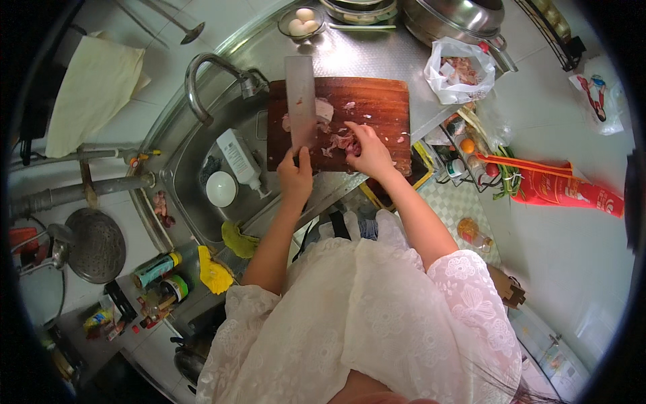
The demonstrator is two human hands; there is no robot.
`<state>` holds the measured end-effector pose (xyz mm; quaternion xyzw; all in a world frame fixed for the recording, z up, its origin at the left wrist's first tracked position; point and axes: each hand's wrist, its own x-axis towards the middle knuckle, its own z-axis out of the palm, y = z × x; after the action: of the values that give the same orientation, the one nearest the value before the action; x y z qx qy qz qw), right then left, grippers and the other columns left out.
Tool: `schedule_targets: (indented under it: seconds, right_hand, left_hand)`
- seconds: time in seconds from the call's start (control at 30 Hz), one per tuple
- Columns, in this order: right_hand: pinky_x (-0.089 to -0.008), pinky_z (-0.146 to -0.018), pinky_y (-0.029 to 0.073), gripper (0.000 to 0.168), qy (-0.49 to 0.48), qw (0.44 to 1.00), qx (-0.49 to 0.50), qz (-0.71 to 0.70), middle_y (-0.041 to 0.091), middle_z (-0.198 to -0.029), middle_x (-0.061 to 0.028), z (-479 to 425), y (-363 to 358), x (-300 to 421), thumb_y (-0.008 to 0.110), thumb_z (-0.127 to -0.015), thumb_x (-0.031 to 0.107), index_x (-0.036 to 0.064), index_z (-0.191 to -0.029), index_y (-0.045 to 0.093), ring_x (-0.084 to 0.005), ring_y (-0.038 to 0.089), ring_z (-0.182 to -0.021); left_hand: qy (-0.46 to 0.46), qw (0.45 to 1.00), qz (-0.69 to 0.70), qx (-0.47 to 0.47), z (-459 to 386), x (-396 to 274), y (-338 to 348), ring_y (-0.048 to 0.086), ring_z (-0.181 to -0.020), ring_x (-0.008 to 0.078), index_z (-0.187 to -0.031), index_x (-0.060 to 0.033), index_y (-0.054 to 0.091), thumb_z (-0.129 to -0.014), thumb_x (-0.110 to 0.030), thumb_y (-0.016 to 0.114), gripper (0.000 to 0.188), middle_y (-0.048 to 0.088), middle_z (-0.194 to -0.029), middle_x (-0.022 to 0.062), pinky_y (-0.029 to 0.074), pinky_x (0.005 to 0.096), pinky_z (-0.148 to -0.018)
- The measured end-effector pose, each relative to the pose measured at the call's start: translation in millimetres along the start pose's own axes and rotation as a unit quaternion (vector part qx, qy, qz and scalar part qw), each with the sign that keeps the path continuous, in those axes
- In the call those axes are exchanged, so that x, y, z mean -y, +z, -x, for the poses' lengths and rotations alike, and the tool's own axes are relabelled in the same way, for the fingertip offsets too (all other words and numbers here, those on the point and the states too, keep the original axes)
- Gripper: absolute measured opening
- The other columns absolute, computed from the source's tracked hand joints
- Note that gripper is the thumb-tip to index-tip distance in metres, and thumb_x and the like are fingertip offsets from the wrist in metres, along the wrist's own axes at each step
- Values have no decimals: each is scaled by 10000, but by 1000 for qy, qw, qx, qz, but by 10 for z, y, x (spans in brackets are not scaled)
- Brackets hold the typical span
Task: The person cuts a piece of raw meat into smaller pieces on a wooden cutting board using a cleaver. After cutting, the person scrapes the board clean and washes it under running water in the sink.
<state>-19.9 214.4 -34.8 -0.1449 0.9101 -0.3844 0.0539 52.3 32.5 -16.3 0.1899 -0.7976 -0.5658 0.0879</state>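
My left hand (296,172) grips the handle of a wide-bladed cleaver (300,96). Its blade points away from me over the left part of a wooden cutting board (386,108). Partly behind the blade lies a larger piece of meat with pale fat (324,110). On the board's near side, my right hand (372,154) has its fingers and thumb around chopped reddish meat (343,140). The palm hides some of that meat. Small scraps are scattered over the board's right side.
Left of the board is a steel sink (202,144) with a faucet (194,83), white pump bottle (239,156) and white bowl (222,189). Behind stand a glass bowl of eggs (302,25) and a large steel pot (454,22). A plastic bag of meat (460,73) sits at right.
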Motion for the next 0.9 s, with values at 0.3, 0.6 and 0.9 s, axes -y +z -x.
schedule_targets:
  seconds: [0.3,0.6,0.9]
  right_hand:
    - [-345,-692,523,193,100,984,103,-107,604,-947,-88,-210,228,-165,647,-736,105,82,-925,616,-240,599,-863]
    - [-217,-465,531,173,213,758,-94,-609,617,-815,-18,-893,-1735,-961,589,-839,77,81,-1011,595,-83,583,-608]
    - [-329,-777,486,471,345,771,-173,-506,542,-1070,-97,-1358,-2477,-1288,681,-792,313,73,-1162,515,-250,549,-912]
  left_hand:
    - [-56,998,3,-39,138,222,-399,372,-355,106,-868,9,520,-957,-286,475,311,437,-498,31,299,298,-347]
    - [-136,984,109,-27,351,51,-490,368,-338,102,-848,-14,528,-951,-269,484,278,429,-486,24,287,297,-341]
    - [-114,990,82,2,394,-124,-353,372,-353,79,-806,-40,517,-951,-272,493,275,415,-491,15,282,289,-342]
